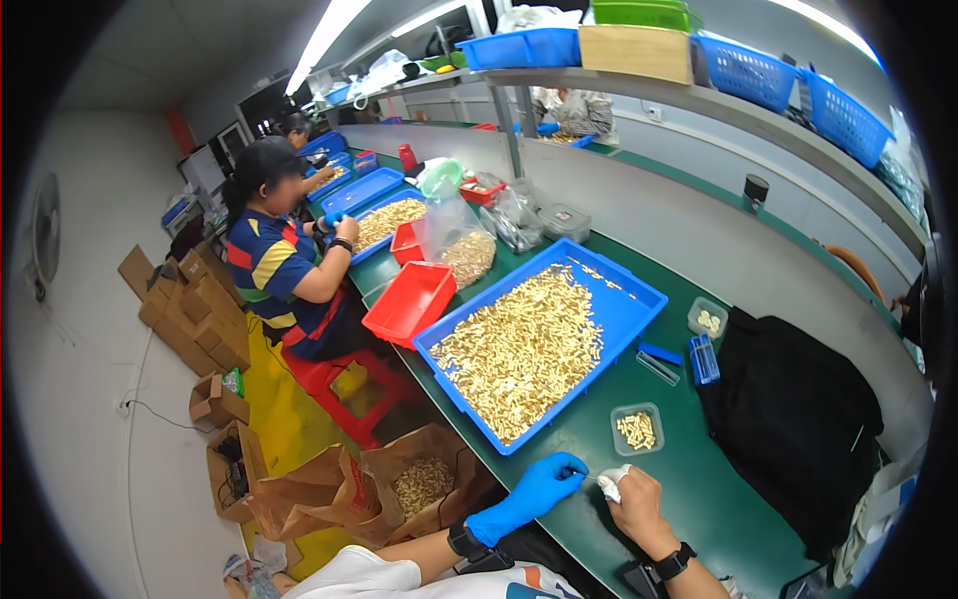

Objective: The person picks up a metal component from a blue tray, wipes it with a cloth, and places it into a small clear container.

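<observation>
White cloth [610, 484]: a small crumpled piece in the right hand, just above the near edge of the green table [689, 469].
Right hand [639, 509]: bare, fingers curled and grasping the white cloth at thumb and forefinger; a black wristband [675, 561] sits behind it.
Left hand [544, 484]: in a blue glove, fingertips pinched together on a slim piece [591, 476] that points toward the cloth; the piece is too small here to tell its kind for certain.
Large blue tray [629, 299]: ahead of both hands, mostly covered by a heap of small gold-coloured pieces [519, 349], its far right part showing bare blue.
Clear tub [656, 412]: near the right hand, beside the tray, with similar pieces inside.
Farther tub [696, 308]: also clear, holding pale round pieces.
Blue case [705, 361]: between the two tubs, near a flat blue bar [660, 353] and a clear strip [658, 370].
Black fabric [788, 419]: spread over the right side of the table.
Red bin [411, 304]: at the tray's far left, with a clear plastic bag [467, 255] of pieces behind it.
Co-worker [284, 245]: seated on a red stool [344, 394] at the table's left side, hands over another blue tray [360, 258].
</observation>
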A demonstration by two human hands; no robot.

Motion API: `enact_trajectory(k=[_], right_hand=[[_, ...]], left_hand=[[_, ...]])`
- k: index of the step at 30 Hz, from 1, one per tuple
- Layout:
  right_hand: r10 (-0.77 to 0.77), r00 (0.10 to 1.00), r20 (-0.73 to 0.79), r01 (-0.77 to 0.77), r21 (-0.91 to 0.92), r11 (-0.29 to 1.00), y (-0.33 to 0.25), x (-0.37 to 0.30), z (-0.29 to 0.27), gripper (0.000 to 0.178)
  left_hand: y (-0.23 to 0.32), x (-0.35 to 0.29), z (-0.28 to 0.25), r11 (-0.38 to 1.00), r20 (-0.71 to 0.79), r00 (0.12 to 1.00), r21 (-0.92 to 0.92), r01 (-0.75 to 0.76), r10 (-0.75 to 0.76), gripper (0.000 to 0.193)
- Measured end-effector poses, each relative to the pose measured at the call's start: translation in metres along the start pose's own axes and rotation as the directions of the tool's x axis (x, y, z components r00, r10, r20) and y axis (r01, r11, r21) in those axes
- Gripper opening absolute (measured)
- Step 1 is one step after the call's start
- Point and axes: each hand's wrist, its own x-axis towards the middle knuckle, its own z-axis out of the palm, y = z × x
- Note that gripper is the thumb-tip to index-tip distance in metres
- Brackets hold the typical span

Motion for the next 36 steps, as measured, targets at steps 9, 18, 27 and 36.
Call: enact_trajectory(k=[9,18,27,36], right_hand=[[0.079,0.997,-0.025,-0.075,0.140,0.987,-0.001,0.005,0.005,0.017],[-0.026,0.998,-0.061,0.033,0.103,0.994,-0.003,0.007,0.004,0.018],[0.196,0.980,-0.021,-0.187,0.200,0.962,-0.009,0.008,0.002,0.014],[0.169,0.985,0.031,-0.171,0.130,0.977,0.002,0.003,0.007,0.008]], left_hand=[[-0.006,-0.001,-0.007,0.970,0.037,0.999,-0.239,0.035,-0.026,0.020],[-0.021,0.003,-0.010,0.894,0.139,0.982,-0.413,0.174,-0.127,0.018],[-0.016,0.003,0.005,0.978,-0.047,0.999,-0.209,-0.024,0.014,0.016],[-0.028,0.009,0.005,0.972,-0.032,0.998,-0.230,-0.053,0.047,0.022]])
